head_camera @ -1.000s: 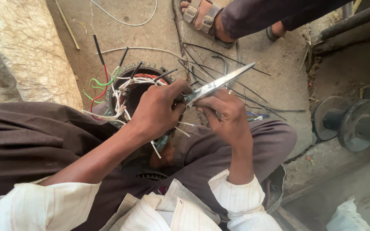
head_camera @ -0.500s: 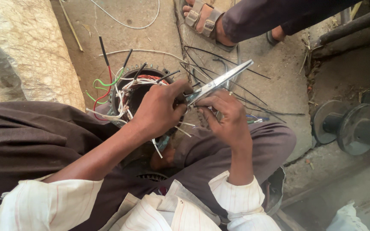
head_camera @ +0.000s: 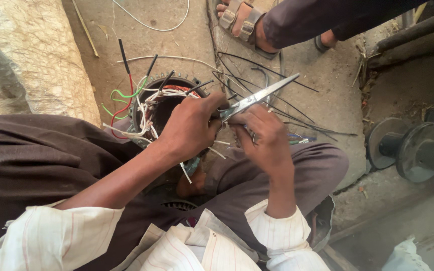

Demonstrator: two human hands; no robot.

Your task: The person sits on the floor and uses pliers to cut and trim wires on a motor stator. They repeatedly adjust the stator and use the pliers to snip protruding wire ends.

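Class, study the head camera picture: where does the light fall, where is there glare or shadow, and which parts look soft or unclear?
Head view: soft daylight, no hard shadows; the scissors blades gleam pale with glare; the left hand and right hand are fairly sharp; what the right fingers pinch is too small to tell; the motor stator hollow is dark; the white object at the bottom right corner looks blurred.

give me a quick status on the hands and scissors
Left hand and right hand both grip the scissors. Blades shut, over the motor coil. Loose black wires close by.
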